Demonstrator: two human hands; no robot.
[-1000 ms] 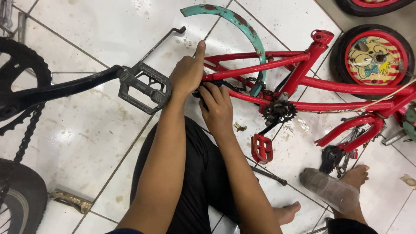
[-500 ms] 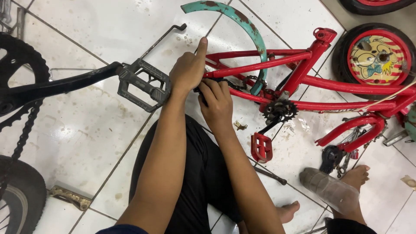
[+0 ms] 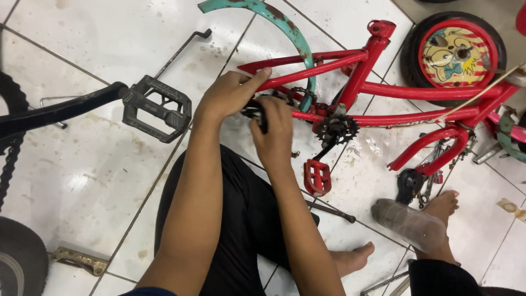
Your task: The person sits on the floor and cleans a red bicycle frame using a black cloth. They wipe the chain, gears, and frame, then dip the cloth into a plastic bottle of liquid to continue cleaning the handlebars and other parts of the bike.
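A small red bicycle frame lies on its side on the white tiled floor. My left hand grips the rear end of its red stays, thumb stretched along the tube. My right hand is closed around a small dark part at the frame's rear end, close to the chain. A teal, rusty mudguard curves over the frame. The chainring and a red pedal lie just right of my right hand.
A black pedal on a black crank reaches in from the left, with a black tyre at bottom left. A small wheel with a cartoon disc lies top right. Another person's foot and a clear bottle are at lower right. A thin rod lies near my leg.
The view has tilted, so everything sits a little lower in the picture. Both hands stay on the rear end of the frame; my right hand has shifted slightly on the dark part.
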